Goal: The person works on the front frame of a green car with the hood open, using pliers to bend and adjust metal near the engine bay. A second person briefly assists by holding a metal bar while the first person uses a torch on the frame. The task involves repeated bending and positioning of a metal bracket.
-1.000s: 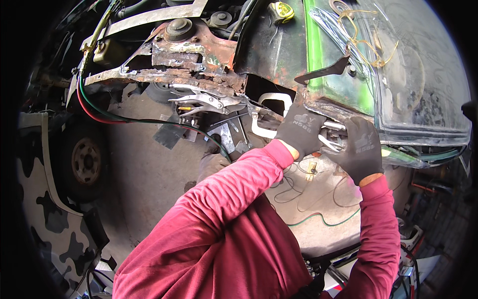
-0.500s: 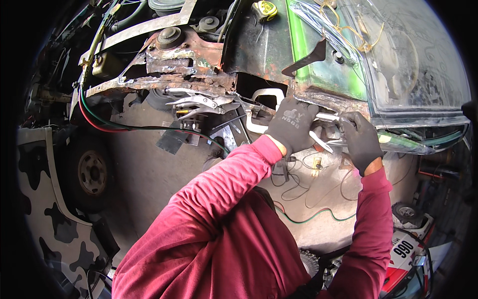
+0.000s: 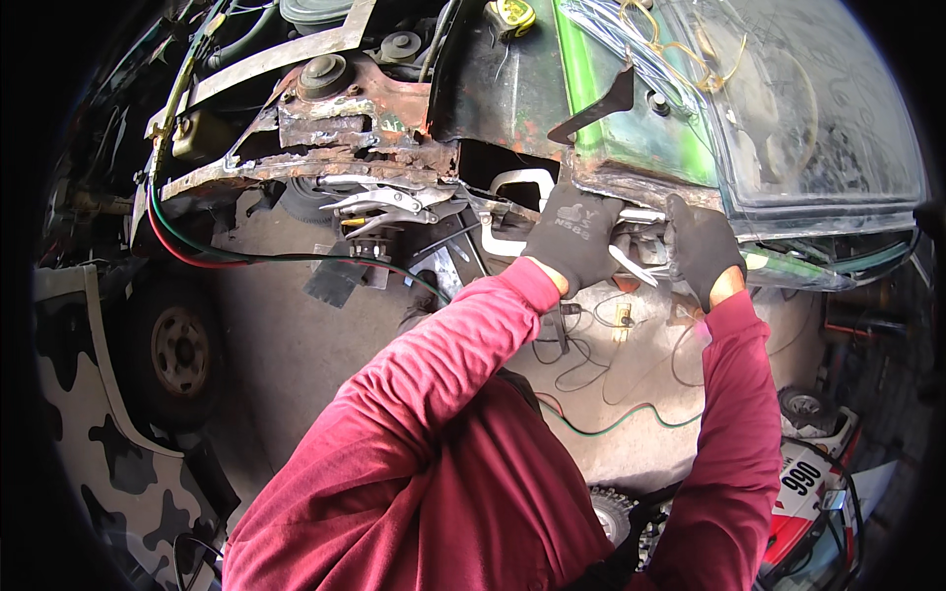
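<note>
A pair of silver locking C-clamp pliers (image 3: 631, 266) sits at the rusty body edge of a vehicle, its large curved jaws (image 3: 505, 244) showing to the left of my hands. My left hand (image 3: 574, 236), in a dark glove, is closed round the pliers' body. At the handle end, the gloved fingers of my right hand (image 3: 704, 244) are bent against the pliers; their tips are partly hidden. More locking pliers (image 3: 389, 205) hang at the corroded panel (image 3: 365, 138) farther left. A gap in the bodywork lies behind the C-shaped jaws.
A tape measure (image 3: 510, 17) and coiled wire (image 3: 645, 44) rest on the bodywork near the windshield (image 3: 808, 118). Red and green hoses (image 3: 227, 258) cross on the left. Cables and a power strip (image 3: 622, 321) lie on the floor. A ride-on toy vehicle (image 3: 803, 483) stands at lower right.
My right hand has turned and shifted slightly at the handle end, its fingers now more upright. My left hand keeps its grip on the pliers. The whole view has shifted slightly.
</note>
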`<move>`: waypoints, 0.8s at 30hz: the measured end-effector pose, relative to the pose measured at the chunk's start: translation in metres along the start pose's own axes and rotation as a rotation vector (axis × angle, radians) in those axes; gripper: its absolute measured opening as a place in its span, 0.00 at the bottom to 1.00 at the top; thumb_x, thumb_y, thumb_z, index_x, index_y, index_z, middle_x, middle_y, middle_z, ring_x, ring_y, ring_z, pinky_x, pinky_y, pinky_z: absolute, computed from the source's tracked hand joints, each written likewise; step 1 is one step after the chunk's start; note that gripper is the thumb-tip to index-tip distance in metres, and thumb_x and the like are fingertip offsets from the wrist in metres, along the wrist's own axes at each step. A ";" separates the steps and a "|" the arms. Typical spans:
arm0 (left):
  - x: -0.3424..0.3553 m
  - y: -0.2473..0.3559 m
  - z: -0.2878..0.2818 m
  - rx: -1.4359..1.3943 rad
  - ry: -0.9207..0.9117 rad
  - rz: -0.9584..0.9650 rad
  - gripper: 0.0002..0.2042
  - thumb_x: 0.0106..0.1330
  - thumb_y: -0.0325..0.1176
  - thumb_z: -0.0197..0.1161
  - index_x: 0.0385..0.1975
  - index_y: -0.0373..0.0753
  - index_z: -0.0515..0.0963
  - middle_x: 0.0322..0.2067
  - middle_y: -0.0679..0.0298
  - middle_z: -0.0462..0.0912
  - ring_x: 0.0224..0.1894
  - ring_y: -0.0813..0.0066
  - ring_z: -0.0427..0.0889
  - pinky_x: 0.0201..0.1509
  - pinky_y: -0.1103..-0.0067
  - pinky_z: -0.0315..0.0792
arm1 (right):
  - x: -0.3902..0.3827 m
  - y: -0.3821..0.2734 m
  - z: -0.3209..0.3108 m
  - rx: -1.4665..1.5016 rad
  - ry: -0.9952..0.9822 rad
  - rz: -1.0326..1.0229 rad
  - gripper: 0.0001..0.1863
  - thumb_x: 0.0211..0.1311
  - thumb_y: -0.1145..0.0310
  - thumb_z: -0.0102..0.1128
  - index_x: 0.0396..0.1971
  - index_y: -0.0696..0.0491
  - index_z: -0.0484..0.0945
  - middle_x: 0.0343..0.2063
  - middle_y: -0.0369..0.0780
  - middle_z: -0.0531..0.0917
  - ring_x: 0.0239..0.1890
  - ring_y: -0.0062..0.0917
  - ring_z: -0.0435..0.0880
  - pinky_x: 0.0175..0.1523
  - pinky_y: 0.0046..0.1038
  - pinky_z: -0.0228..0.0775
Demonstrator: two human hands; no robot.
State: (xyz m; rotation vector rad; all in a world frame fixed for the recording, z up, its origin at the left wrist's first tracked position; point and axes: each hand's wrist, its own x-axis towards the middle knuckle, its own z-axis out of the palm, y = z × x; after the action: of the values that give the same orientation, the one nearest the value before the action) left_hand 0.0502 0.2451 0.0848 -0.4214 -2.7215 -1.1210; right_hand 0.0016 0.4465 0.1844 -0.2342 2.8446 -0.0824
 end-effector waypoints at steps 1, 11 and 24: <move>0.000 0.001 -0.001 0.008 -0.006 -0.017 0.18 0.61 0.50 0.75 0.37 0.40 0.85 0.30 0.51 0.88 0.39 0.45 0.88 0.52 0.57 0.78 | -0.003 -0.004 -0.002 -0.055 0.001 -0.014 0.31 0.82 0.42 0.51 0.49 0.59 0.86 0.41 0.57 0.88 0.47 0.57 0.87 0.58 0.49 0.77; 0.004 0.004 -0.011 -0.036 -0.100 -0.057 0.17 0.60 0.48 0.73 0.40 0.42 0.88 0.38 0.52 0.91 0.46 0.47 0.89 0.62 0.58 0.74 | -0.051 -0.064 0.049 0.119 0.680 -0.264 0.35 0.69 0.56 0.75 0.69 0.59 0.75 0.67 0.49 0.78 0.72 0.50 0.72 0.80 0.56 0.60; 0.005 -0.007 0.009 -0.107 0.022 0.022 0.19 0.57 0.45 0.77 0.46 0.44 0.88 0.41 0.56 0.92 0.50 0.52 0.89 0.70 0.54 0.69 | -0.021 -0.046 0.072 0.249 0.845 -0.280 0.15 0.68 0.72 0.73 0.52 0.54 0.83 0.55 0.45 0.85 0.67 0.52 0.79 0.74 0.52 0.69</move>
State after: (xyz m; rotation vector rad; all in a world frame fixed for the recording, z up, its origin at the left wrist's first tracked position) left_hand 0.0424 0.2482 0.0752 -0.4500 -2.6395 -1.2618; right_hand 0.0488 0.4026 0.1249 -0.6775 3.5432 -0.7516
